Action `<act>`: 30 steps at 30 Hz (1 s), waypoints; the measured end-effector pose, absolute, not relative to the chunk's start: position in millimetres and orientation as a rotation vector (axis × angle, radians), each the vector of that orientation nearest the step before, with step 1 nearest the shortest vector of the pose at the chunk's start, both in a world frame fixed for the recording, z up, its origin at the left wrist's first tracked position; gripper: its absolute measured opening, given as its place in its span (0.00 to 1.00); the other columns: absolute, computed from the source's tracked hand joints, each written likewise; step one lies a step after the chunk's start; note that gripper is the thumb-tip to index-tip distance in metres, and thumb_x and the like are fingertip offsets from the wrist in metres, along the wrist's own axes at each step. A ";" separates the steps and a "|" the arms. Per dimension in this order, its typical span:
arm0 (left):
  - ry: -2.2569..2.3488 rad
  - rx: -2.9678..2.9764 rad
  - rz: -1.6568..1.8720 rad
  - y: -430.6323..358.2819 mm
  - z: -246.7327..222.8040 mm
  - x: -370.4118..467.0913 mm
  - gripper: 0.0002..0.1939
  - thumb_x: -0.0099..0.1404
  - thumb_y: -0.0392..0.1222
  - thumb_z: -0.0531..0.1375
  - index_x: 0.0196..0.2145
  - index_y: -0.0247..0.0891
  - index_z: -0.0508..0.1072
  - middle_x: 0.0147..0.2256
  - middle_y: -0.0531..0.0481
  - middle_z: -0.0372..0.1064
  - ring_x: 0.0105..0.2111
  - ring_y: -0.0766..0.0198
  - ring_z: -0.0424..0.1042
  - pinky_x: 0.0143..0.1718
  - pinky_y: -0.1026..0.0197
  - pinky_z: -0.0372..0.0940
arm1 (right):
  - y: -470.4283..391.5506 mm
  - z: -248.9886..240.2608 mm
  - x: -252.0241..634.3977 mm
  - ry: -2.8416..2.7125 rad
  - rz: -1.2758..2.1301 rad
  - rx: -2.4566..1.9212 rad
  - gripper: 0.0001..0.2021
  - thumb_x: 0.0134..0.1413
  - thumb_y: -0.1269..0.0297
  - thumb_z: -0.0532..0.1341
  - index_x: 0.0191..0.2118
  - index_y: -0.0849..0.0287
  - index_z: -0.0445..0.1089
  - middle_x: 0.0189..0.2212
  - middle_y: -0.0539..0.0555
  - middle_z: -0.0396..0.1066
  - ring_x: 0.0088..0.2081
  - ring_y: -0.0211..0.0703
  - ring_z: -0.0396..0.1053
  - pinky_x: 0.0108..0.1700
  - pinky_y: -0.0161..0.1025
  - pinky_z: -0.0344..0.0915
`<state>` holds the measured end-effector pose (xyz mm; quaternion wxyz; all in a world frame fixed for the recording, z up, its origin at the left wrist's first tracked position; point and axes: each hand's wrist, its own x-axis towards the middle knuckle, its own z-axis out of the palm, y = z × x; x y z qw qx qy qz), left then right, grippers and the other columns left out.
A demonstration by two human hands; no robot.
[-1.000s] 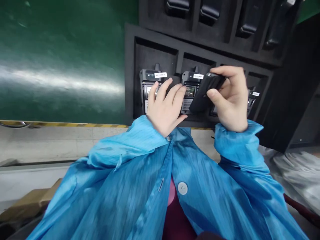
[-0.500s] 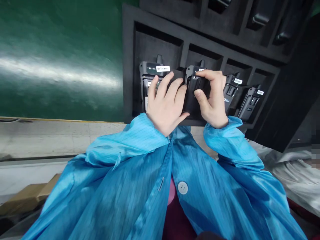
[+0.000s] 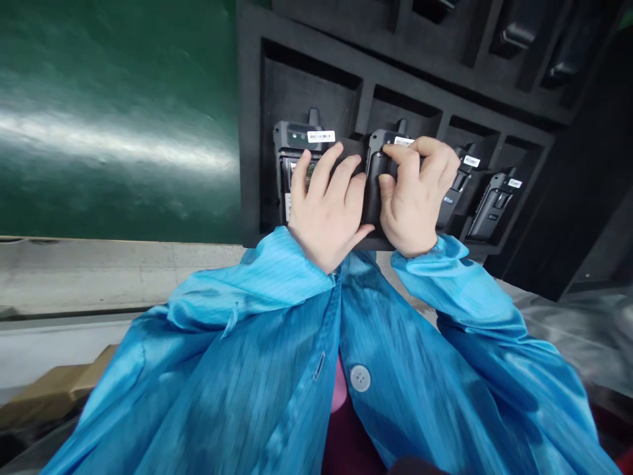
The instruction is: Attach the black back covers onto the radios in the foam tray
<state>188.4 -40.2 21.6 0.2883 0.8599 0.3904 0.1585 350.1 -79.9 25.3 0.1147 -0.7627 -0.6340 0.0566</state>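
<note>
My left hand (image 3: 327, 204) lies flat, its fingers spread over a handheld radio (image 3: 297, 135) at the left of a black foam tray (image 3: 251, 165). That radio has its back open, showing a circuit board and labels, with a white barcode sticker near its top; my palm hides the rest. My right hand (image 3: 418, 194) is curled over a second handheld radio (image 3: 374, 188) in the adjacent compartment. Its index fingertip presses near the top of the dark back and its thumb rests lower down. This hand covers much of that radio's right side.
Two more handheld radios, one (image 3: 452, 188) beside my right hand and one (image 3: 489, 211) further right, lie in their own compartments. Behind is another black tray (image 3: 341, 26) with dark devices. A green table surface (image 3: 119, 119) extends left. Cardboard boxes (image 3: 54, 389) sit low at left.
My right hand has shifted slightly left and its fingers have curled more over the second radio. My left hand stays almost where it was.
</note>
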 end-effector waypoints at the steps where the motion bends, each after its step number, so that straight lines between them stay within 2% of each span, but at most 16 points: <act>1: 1.040 2.315 0.430 -40.4 21.1 188.2 0.28 0.62 0.50 0.63 0.56 0.39 0.65 0.63 0.43 0.59 0.68 0.45 0.50 0.70 0.35 0.38 | -80.0 25.5 349.1 -1.861 0.155 -2.241 0.22 0.69 0.49 0.43 0.59 0.51 0.62 0.55 0.61 0.58 0.62 0.60 0.53 0.65 0.68 0.46; 6: 1.023 2.309 0.428 -40.7 18.0 188.4 0.28 0.61 0.49 0.64 0.56 0.39 0.65 0.63 0.43 0.59 0.68 0.46 0.49 0.71 0.36 0.36 | -80.5 23.1 347.1 -1.903 0.021 -2.213 0.18 0.68 0.54 0.46 0.54 0.56 0.63 0.52 0.61 0.62 0.57 0.55 0.58 0.67 0.63 0.47; 10: 1.026 2.291 0.446 -41.2 20.9 188.6 0.29 0.61 0.47 0.64 0.58 0.37 0.64 0.63 0.41 0.59 0.68 0.45 0.50 0.71 0.35 0.36 | -81.1 20.9 346.1 -1.925 0.033 -2.246 0.16 0.68 0.58 0.46 0.52 0.57 0.65 0.50 0.61 0.63 0.57 0.55 0.57 0.68 0.63 0.44; 15: 1.001 2.292 0.427 -40.1 26.1 187.7 0.34 0.62 0.44 0.64 0.63 0.41 0.60 0.64 0.41 0.59 0.68 0.44 0.51 0.69 0.32 0.39 | -79.9 20.3 344.6 -1.930 -0.010 -2.292 0.15 0.67 0.60 0.47 0.51 0.54 0.67 0.48 0.60 0.64 0.54 0.56 0.60 0.60 0.62 0.55; 18: 0.970 2.328 0.437 -39.2 24.1 187.2 0.35 0.62 0.45 0.64 0.64 0.42 0.60 0.63 0.41 0.60 0.68 0.42 0.51 0.69 0.33 0.38 | -78.9 19.7 342.4 -1.890 0.039 -2.349 0.16 0.68 0.59 0.47 0.51 0.53 0.68 0.47 0.60 0.65 0.54 0.57 0.60 0.58 0.61 0.55; 21: 0.961 2.367 0.450 -39.9 20.2 186.5 0.36 0.61 0.46 0.65 0.64 0.39 0.60 0.63 0.39 0.60 0.67 0.41 0.52 0.69 0.34 0.38 | -79.5 20.2 338.8 -1.879 0.107 -2.339 0.16 0.68 0.58 0.47 0.52 0.53 0.67 0.50 0.61 0.65 0.57 0.57 0.58 0.61 0.62 0.52; 25: 0.935 2.450 0.477 -40.2 19.0 182.4 0.35 0.62 0.49 0.64 0.64 0.39 0.61 0.62 0.38 0.61 0.66 0.40 0.54 0.67 0.35 0.43 | -85.9 33.7 351.6 -1.892 0.140 -2.180 0.19 0.66 0.56 0.49 0.57 0.55 0.63 0.57 0.59 0.63 0.60 0.54 0.57 0.66 0.58 0.48; 28: 0.863 2.490 0.493 -38.6 26.2 172.4 0.33 0.63 0.50 0.63 0.63 0.40 0.63 0.62 0.39 0.62 0.65 0.41 0.55 0.66 0.36 0.48 | -109.4 60.1 392.0 -1.691 -0.099 -2.228 0.24 0.65 0.54 0.50 0.63 0.56 0.56 0.61 0.61 0.58 0.63 0.55 0.54 0.66 0.58 0.48; 30: 0.765 2.501 0.469 -37.2 35.4 161.3 0.31 0.64 0.50 0.62 0.62 0.40 0.63 0.61 0.39 0.63 0.65 0.43 0.56 0.65 0.39 0.52 | -140.0 79.1 431.1 -1.432 -0.301 -2.414 0.25 0.64 0.55 0.51 0.63 0.58 0.55 0.61 0.64 0.56 0.64 0.58 0.52 0.64 0.60 0.48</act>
